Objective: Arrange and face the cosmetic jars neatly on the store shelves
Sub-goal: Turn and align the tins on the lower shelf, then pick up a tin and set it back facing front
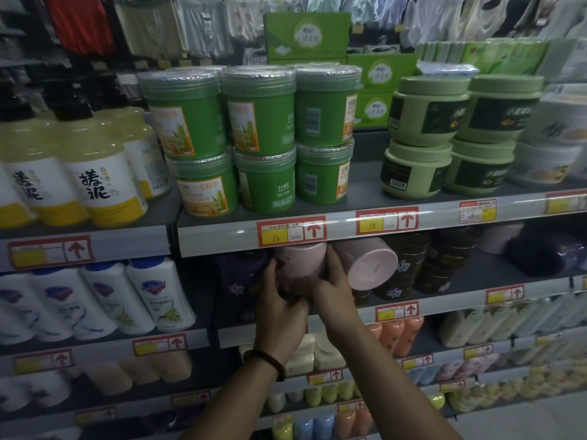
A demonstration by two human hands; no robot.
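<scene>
**Inspector:** What writing can be read?

**Recorder:** A handwritten "15" is noted on each of two yellow-and-red price tags [291, 230], beside red up-arrows. "500ml" is made out on one of the green jars [260, 122] stacked two high on the top shelf. Large black Chinese characters are seen on the yellow bottles [95, 173] to the left. Other print is too blurred to be read.

**Inspector:** Where is the item in hand?

**Recorder:** A pink jar [301, 262] is held on the second shelf, just under the rail [222, 241]. Its long axis is near upright and its top is hidden by the rail. Which way its label faces cannot be told.

**Inspector:** State of the hands?

**Recorder:** The left hand [279, 300] is curled round the jar's left side. The right hand [333, 293] is wrapped round its right side, thumb up.

**Inspector:** Surroundings?

**Recorder:** A second pink jar [368, 265] is found tipped over just beside the right hand, with its flat round end turned outward and its axis running back into the shelf. Dark jars [403, 265] are stacked to the right and a purple jar [241, 274] stands at the left. Pale green tubs [428, 115] are recorded above.
</scene>
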